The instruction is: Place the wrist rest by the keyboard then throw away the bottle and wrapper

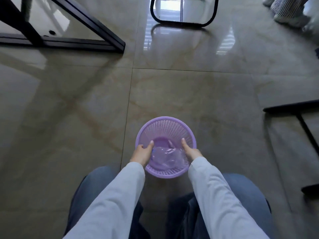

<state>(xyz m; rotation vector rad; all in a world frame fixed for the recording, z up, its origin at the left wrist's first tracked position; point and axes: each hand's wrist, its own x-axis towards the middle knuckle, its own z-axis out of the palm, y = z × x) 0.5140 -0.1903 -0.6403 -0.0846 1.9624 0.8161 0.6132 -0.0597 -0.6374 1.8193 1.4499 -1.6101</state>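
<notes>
A purple mesh waste basket (170, 128) stands on the tiled floor in front of my knees. A crumpled clear plastic bottle (166, 156) lies across its opening, held at both ends. My left hand (142, 153) grips the left end, which shows a blue cap, with the thumb pointing forward. My right hand (190, 151) grips the right end over the basket's right rim. No wrapper, wrist rest or keyboard can be made out in this view.
Black metal table legs (82, 30) stand at the far left, a chair base (183, 19) at the top middle, another black frame (300, 118) at the right. A person's shoes (290, 18) show at the top right.
</notes>
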